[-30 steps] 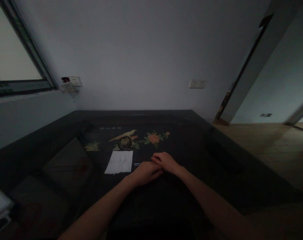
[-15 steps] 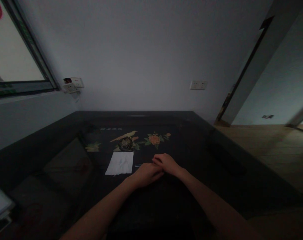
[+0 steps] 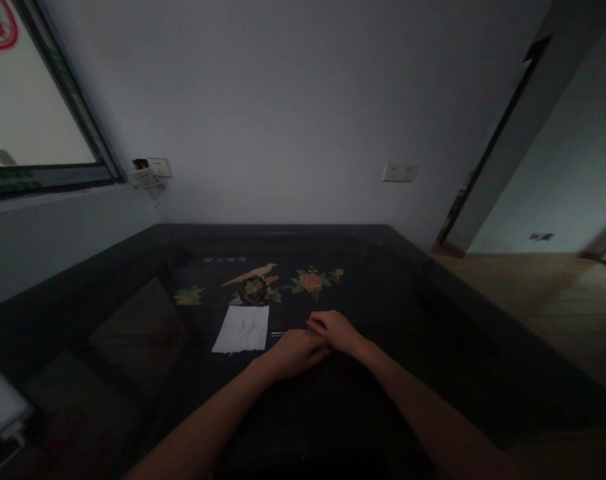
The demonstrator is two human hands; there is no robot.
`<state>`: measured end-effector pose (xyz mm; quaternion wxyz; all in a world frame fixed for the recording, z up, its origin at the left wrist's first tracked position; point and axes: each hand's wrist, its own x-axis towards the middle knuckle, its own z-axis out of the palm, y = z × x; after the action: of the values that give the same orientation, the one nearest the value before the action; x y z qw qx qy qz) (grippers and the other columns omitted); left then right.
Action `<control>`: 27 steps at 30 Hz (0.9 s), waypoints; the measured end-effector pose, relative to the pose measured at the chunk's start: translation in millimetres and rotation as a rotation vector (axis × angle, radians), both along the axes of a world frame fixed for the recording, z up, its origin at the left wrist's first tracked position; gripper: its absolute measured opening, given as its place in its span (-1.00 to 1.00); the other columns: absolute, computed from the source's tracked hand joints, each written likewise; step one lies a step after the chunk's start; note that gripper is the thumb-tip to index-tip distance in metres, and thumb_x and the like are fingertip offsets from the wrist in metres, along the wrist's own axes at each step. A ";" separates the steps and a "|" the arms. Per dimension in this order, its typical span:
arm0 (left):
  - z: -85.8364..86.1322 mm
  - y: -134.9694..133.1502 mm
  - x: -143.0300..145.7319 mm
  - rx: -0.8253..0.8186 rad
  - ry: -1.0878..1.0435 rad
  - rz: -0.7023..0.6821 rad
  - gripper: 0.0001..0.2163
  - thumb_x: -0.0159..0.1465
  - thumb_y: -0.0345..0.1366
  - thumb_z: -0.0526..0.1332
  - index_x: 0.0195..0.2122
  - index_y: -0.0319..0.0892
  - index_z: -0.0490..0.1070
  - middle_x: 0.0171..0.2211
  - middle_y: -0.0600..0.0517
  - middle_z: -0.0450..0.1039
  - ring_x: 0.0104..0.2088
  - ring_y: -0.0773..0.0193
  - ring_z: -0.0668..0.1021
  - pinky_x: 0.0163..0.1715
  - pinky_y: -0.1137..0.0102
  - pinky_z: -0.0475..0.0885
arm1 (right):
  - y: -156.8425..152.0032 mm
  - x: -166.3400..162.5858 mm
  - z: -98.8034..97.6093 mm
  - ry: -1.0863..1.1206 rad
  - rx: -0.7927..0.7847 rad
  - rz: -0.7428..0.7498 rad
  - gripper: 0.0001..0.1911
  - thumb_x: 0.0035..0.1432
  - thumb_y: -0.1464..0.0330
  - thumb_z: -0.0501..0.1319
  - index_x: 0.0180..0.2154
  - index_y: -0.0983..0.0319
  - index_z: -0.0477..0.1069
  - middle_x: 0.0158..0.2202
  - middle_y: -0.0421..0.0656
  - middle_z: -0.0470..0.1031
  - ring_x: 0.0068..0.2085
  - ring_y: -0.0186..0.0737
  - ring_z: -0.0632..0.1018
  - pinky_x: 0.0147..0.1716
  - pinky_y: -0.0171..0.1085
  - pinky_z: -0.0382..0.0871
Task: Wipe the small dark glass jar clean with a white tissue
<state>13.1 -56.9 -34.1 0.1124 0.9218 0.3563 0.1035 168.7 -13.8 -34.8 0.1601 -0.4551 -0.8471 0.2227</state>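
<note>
My left hand [image 3: 297, 352] rests on the dark tabletop, its fingers drawn together and turned in toward the other hand. Touching its fingertips is my right hand [image 3: 337, 331], palm down with curled fingers. Both look closed, and I see no object in either. Left of the hands lies a white sheet of paper or tissue [image 3: 243, 329], apparently with faint marks on it. Just beyond it sits a dark round thing, perhaps a bowl or ashtray [image 3: 253, 289]; its contents are unclear. A thin pale strip [image 3: 279, 333] shows between the sheet and my left hand.
The dark, glossy table [image 3: 383, 267] bears a printed bird and flowers [image 3: 311, 281] and meets the wall at the back. A white boxy object [image 3: 1, 403] stands at the lower left. Wall sockets [image 3: 400, 173] sit above the table, and a window [image 3: 37, 100] is at the left.
The whole view has shifted slightly, moving everything a little right and down. The hands keep the same pose against each other, and the things on the table have not moved.
</note>
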 end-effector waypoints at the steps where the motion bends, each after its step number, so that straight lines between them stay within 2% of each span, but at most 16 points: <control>1: 0.1 0.0 0.0 0.006 -0.001 0.000 -0.84 0.32 -0.28 0.07 -0.27 -0.14 0.43 -0.27 0.00 0.54 -0.26 0.20 0.57 -0.33 0.43 0.37 | -0.1 -0.2 0.3 0.002 0.000 0.000 -0.73 0.25 0.27 0.06 -0.36 0.23 0.46 -0.42 -0.16 0.52 -0.39 -0.30 0.46 -0.44 -0.36 0.09; 27: 2.4 -2.1 0.0 -0.008 -0.008 0.010 -0.87 0.30 -0.30 0.09 -0.28 -0.15 0.42 -0.27 0.00 0.55 -0.26 0.20 0.57 -0.32 0.44 0.37 | -0.3 -0.6 -2.1 0.015 0.020 0.001 -0.74 0.23 0.28 0.07 -0.40 0.24 0.44 -0.43 -0.15 0.52 -0.39 -0.30 0.46 -0.45 -0.36 0.06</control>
<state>13.2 -59.0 -31.7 0.1169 0.9191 0.3609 0.1064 168.1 -14.1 -37.0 0.1712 -0.4513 -0.8483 0.2177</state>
